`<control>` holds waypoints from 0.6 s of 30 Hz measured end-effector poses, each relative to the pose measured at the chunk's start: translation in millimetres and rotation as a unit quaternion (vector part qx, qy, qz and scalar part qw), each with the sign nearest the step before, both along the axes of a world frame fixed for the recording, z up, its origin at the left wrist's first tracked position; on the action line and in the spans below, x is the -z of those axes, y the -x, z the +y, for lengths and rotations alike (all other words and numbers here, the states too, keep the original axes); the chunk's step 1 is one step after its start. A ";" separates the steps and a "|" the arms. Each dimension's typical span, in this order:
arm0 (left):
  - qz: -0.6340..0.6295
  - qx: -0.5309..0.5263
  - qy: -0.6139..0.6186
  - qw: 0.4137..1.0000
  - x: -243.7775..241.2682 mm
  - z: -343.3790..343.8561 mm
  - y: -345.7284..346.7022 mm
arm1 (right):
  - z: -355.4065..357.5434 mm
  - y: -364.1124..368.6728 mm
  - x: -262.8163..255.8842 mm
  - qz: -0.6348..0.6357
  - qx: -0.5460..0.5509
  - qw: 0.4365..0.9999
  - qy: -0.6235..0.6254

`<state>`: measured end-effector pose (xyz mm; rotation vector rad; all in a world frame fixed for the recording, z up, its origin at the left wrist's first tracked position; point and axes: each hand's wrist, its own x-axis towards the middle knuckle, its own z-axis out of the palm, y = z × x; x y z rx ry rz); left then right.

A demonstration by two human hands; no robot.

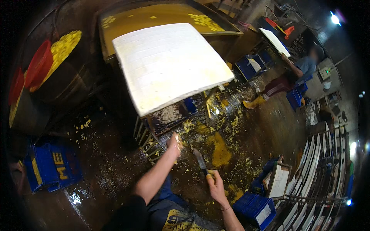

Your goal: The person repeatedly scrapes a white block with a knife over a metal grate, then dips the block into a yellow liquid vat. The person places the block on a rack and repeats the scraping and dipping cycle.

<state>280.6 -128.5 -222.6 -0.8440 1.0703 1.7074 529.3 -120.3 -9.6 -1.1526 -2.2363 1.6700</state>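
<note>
My right hand (pixel 216 184) grips the dark handle of a knife (pixel 199 159). The blade points up and away from me, over the wet floor and apart from the slab. A large white slab, probably tofu (pixel 173 63), lies on a stand in front of me, its near edge uneven. Below that edge, my left hand (pixel 174 143) is curled around a small pale scrap (pixel 177 139), blurred and mostly hidden by the fingers. Under the slab stands a crate (pixel 185 122) with pale crumbs inside.
Behind the slab, a vat of yellow liquid (pixel 162 13) holds floating yellow pieces. Red baskets (pixel 40 65) and a blue crate (pixel 55 166) are at left. Yellow scraps litter the wet floor (pixel 185 184). At right are blue crates (pixel 254 208), white-board racks (pixel 309 167) and another person (pixel 303 68).
</note>
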 end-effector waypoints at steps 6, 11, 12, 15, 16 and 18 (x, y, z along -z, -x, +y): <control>0.305 0.195 0.053 0.930 56.8 60.2 108.8 | 78.6 -36.6 -1.8 0.022 0.069 0.997 -0.011; 0.486 0.796 0.290 0.213 113.2 -0.8 25.7 | 133.2 -39.0 12.8 -0.051 0.080 0.995 0.004; 0.450 0.850 0.256 0.095 111.5 -3.9 18.7 | 146.9 -52.5 32.1 -0.069 0.066 0.995 0.012; 0.484 0.836 0.210 0.150 187.9 -71.3 16.9 | 177.5 -41.7 61.4 -0.084 0.011 0.996 0.032; 0.505 0.801 0.142 0.287 200.2 -81.2 13.3 | 188.7 -44.7 77.3 -0.099 0.003 0.995 0.025; 0.513 0.671 0.016 0.535 208.2 -104.0 14.7 | 210.0 -45.9 110.9 -0.117 -0.013 0.993 0.029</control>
